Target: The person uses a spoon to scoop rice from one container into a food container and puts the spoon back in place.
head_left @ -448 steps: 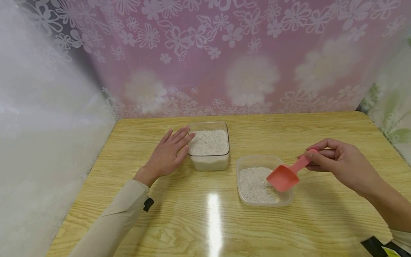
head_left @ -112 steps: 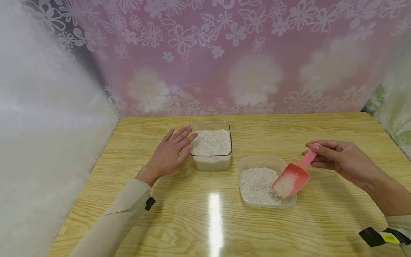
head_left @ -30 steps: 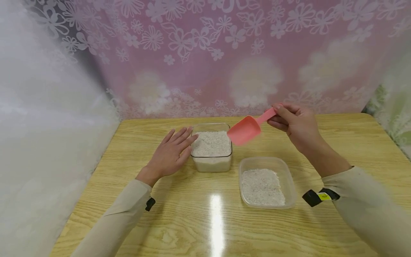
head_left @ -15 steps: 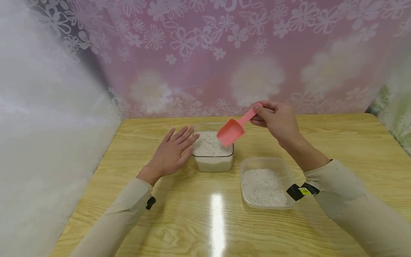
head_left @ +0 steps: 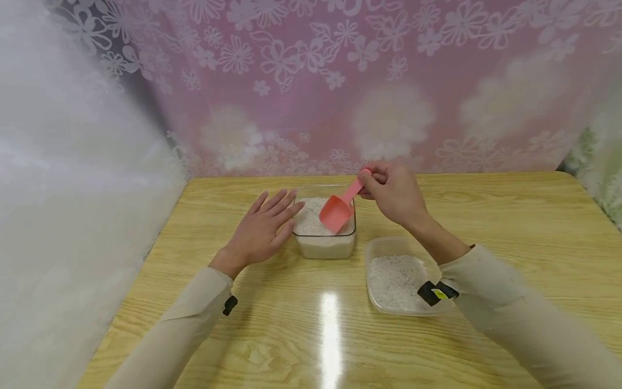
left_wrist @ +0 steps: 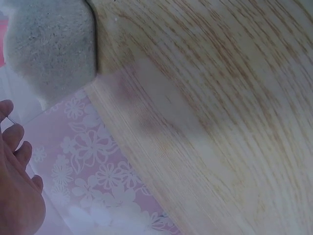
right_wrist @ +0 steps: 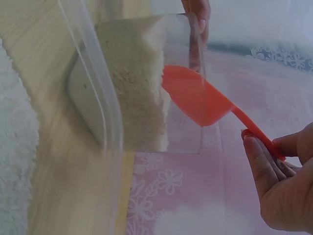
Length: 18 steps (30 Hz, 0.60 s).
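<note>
My right hand (head_left: 396, 194) pinches the handle of a pink scoop (head_left: 336, 214) between thumb and fingers. The scoop's bowl dips inside the clear square container (head_left: 324, 249), which is well filled with white rice. From the side, in the right wrist view, the scoop (right_wrist: 193, 95) meets the rice surface (right_wrist: 137, 83), its lower edge at the grains. My left hand (head_left: 257, 232) lies with fingers spread and straight against that container's left side, fingertips at the rim. A low translucent plastic box (head_left: 371, 294) holding rice sits nearer and to the right, partly beneath my right forearm.
The wood-grain table (head_left: 272, 329) carries both containers. Behind it hangs a pink flowered curtain (head_left: 311, 119), with a whitish sheet (head_left: 87, 178) along the left. A black wrist strap (head_left: 437, 293) on the right sleeve hangs over the plastic box.
Earlier, the scoop held rice over the plastic box. Within the last second my right hand has carried the empty-looking scoop left and down into the square container. My left hand stays put.
</note>
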Each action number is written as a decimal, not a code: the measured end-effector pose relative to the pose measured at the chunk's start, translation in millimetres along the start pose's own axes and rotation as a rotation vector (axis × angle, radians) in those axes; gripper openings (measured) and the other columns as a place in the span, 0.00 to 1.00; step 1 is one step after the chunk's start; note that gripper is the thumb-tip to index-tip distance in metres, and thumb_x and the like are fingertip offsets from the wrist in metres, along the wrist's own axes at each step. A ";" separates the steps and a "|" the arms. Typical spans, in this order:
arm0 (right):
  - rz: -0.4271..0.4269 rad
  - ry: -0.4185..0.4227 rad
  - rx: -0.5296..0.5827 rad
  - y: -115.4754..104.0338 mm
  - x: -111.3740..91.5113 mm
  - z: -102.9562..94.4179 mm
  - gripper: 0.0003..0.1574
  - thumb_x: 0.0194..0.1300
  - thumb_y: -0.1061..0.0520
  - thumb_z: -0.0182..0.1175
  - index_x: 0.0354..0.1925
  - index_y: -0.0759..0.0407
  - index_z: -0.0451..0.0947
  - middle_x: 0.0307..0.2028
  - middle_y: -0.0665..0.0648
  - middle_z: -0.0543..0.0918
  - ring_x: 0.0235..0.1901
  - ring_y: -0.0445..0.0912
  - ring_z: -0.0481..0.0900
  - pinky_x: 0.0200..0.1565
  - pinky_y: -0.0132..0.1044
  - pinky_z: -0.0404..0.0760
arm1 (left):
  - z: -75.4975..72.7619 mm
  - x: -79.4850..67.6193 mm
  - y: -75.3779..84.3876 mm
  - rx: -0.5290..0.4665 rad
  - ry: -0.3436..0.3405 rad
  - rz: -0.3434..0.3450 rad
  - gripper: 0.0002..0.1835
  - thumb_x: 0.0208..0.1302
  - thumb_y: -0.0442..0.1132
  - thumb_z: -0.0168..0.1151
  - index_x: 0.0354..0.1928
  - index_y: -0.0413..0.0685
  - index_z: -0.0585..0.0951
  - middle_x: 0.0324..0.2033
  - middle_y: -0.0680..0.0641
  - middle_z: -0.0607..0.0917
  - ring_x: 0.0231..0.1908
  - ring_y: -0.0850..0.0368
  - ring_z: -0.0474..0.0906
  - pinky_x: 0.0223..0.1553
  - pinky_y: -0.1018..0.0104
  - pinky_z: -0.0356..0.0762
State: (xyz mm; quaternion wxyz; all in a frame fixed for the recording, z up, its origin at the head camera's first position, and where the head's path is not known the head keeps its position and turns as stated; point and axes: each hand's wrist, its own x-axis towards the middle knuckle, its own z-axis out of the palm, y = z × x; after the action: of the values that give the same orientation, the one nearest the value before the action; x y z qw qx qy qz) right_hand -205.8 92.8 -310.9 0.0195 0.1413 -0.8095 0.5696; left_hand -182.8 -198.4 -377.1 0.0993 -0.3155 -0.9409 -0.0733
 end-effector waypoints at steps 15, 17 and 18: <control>0.319 -0.047 0.297 27.0 -4.4 2.8 0.22 0.73 0.57 0.53 0.56 0.73 0.71 0.42 0.67 0.80 0.35 0.45 0.85 0.44 0.39 0.82 | 1.4 -0.1 -1.2 -0.015 0.003 -0.005 0.27 0.77 0.53 0.31 0.73 0.58 0.60 0.72 0.49 0.55 0.72 0.56 0.44 0.71 0.54 0.35; 0.346 -0.060 0.334 29.7 -4.8 2.1 0.23 0.73 0.57 0.52 0.58 0.73 0.69 0.42 0.65 0.80 0.35 0.44 0.85 0.44 0.38 0.81 | 1.8 -0.2 -0.7 -0.017 0.006 -0.003 0.27 0.77 0.54 0.31 0.73 0.58 0.60 0.72 0.49 0.55 0.72 0.57 0.44 0.71 0.54 0.35; 0.355 -0.064 0.354 30.5 -5.0 1.9 0.23 0.73 0.58 0.52 0.59 0.74 0.68 0.41 0.65 0.81 0.35 0.44 0.85 0.44 0.38 0.81 | 1.9 -0.1 -0.7 -0.017 0.006 -0.004 0.28 0.77 0.54 0.30 0.73 0.58 0.60 0.72 0.49 0.55 0.72 0.57 0.44 0.71 0.54 0.35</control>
State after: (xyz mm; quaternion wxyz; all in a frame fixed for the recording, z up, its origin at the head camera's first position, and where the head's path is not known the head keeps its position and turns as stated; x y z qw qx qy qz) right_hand -208.4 101.6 -340.5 -0.1317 0.0160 -0.7094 0.6922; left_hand -183.3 -198.6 -379.1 0.0993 -0.3144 -0.9405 -0.0825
